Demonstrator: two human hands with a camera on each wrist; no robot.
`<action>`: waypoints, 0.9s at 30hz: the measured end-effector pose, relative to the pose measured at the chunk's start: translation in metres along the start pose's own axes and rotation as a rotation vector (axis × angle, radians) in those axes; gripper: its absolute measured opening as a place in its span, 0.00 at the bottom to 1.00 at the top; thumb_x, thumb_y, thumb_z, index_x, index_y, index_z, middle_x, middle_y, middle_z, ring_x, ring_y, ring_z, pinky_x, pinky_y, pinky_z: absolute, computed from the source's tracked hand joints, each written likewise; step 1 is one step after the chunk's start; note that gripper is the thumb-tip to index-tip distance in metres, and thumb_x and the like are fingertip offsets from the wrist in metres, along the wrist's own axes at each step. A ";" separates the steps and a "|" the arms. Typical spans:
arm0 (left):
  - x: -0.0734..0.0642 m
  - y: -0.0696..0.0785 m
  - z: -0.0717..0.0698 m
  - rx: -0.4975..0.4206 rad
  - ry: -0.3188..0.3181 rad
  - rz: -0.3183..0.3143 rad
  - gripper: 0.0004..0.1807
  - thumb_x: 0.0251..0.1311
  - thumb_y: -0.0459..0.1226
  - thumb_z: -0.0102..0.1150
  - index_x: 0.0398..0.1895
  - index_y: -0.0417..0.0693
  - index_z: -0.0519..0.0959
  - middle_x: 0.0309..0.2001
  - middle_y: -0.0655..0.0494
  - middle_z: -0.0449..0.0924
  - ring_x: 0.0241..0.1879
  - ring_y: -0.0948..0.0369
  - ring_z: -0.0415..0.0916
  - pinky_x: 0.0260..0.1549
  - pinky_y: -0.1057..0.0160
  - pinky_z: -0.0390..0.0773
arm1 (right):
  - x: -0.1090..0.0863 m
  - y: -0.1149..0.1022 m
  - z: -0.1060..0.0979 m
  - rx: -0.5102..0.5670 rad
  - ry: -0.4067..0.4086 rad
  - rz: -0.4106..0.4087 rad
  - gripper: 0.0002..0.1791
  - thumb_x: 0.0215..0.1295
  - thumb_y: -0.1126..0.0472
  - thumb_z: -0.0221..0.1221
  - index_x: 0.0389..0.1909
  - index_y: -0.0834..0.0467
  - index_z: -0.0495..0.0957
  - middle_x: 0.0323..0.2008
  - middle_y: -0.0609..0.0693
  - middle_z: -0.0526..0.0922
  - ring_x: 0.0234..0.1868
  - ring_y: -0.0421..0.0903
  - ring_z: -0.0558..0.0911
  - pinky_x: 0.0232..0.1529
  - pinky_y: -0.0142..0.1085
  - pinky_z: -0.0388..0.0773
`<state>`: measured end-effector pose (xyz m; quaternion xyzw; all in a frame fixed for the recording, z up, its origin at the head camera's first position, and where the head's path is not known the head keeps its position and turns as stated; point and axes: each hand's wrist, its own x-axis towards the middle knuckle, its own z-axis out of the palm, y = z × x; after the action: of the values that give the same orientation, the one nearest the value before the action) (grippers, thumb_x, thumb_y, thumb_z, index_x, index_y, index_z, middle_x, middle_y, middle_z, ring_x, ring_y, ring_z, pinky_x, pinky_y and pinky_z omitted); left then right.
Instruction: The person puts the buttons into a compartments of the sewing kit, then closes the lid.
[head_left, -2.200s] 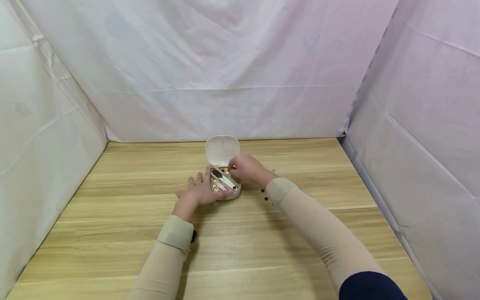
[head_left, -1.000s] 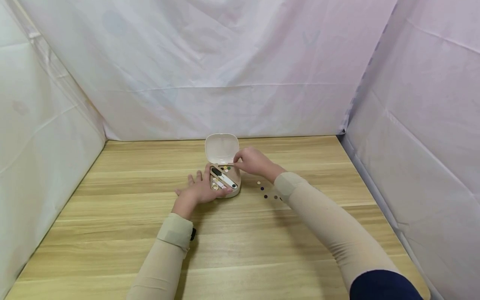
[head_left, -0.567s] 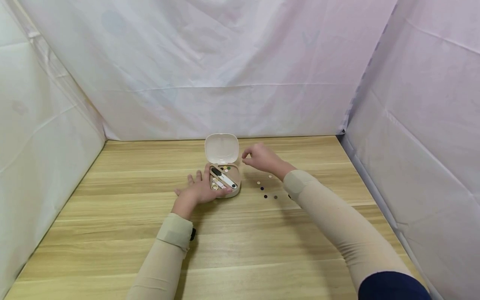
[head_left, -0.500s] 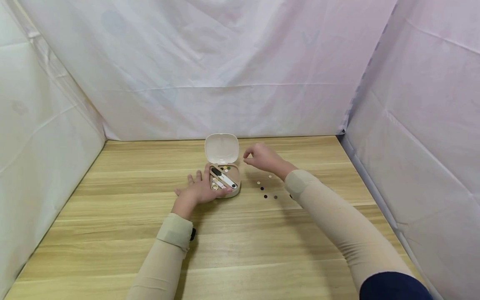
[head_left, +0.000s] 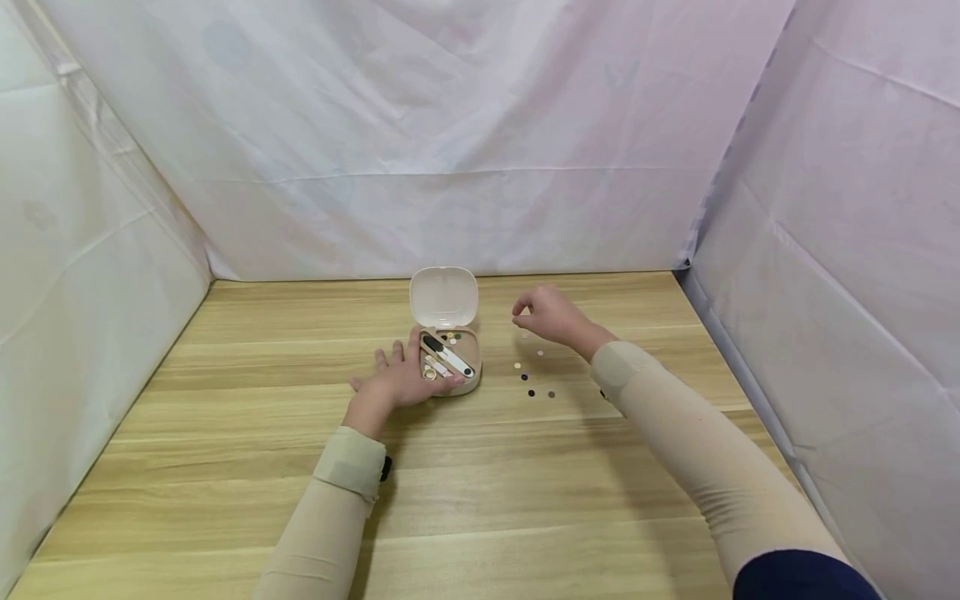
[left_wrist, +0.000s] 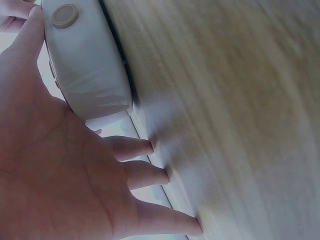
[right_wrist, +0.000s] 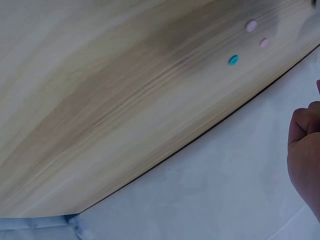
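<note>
A small beige sewing box stands with its lid raised. My left hand steadies it, the thumb along the front and the index finger at the side; the other fingers spread straight onto the table. A black-and-white slim tool lies diagonally inside. Behind it several small buttons sit in the back compartment. My right hand hovers right of the box, fingers curled, thumb and index close together; nothing shows between them. Under and before it lie loose buttons, among them a dark one and a tan one.
In the right wrist view a teal button and two pink buttons, one of them a pale pink button, lie near the table's edge. White cloth hangs behind the wooden table and at both sides.
My right hand has drawn out of the box's back compartment and moved right, over the loose buttons. A green button now shows in that compartment. The left hand stays in place.
</note>
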<state>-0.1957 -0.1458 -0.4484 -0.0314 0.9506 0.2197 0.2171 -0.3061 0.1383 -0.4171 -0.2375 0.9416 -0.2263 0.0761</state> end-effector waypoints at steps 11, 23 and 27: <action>0.000 0.000 0.002 -0.001 0.004 0.002 0.75 0.50 0.85 0.54 0.88 0.64 0.25 0.87 0.35 0.36 0.85 0.29 0.29 0.62 0.07 0.35 | -0.009 0.030 0.001 -0.015 0.010 0.058 0.11 0.72 0.60 0.64 0.47 0.63 0.90 0.48 0.58 0.92 0.39 0.48 0.84 0.46 0.44 0.83; 0.002 0.000 0.004 -0.013 0.012 0.006 0.76 0.47 0.86 0.54 0.88 0.63 0.26 0.88 0.36 0.36 0.85 0.29 0.29 0.62 0.07 0.34 | -0.015 0.053 0.005 -0.023 -0.018 0.128 0.12 0.72 0.62 0.65 0.48 0.65 0.89 0.51 0.62 0.91 0.48 0.53 0.87 0.53 0.49 0.85; 0.002 0.000 0.004 -0.018 0.011 0.005 0.77 0.47 0.86 0.54 0.88 0.64 0.26 0.87 0.35 0.36 0.85 0.29 0.28 0.62 0.07 0.33 | -0.016 0.056 0.008 -0.025 -0.036 0.135 0.11 0.71 0.63 0.65 0.47 0.65 0.89 0.51 0.62 0.91 0.51 0.56 0.88 0.57 0.52 0.84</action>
<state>-0.1957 -0.1443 -0.4528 -0.0321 0.9498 0.2287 0.2110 -0.3131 0.1875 -0.4493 -0.1782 0.9567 -0.2045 0.1053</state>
